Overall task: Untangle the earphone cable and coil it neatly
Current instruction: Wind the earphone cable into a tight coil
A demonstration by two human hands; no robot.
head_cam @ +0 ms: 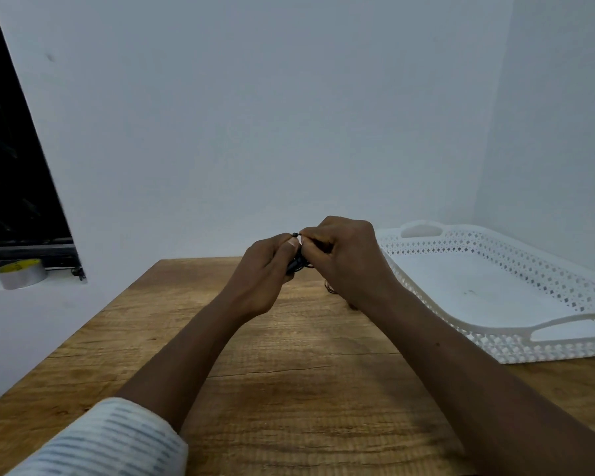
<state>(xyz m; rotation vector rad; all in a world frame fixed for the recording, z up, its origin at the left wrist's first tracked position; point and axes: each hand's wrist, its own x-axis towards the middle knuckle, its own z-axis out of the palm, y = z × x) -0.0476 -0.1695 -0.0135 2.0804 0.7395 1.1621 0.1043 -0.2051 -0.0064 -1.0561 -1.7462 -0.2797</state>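
A black earphone cable point(298, 262) is bunched between both hands, a little above the far part of the wooden table point(289, 372). My left hand point(265, 269) grips the bundle from the left, thumb on top. From the right, my right hand point(344, 259) pinches a small black end of it at the fingertips. The fingers hide most of the cable. A thin loop point(329, 287) shows just below my right hand.
A white perforated tray point(495, 341) with handles lies on the table at the right, against the wall corner. A roll of silver tape point(22, 273) sits on the window ledge at the left. White walls stand close behind the table.
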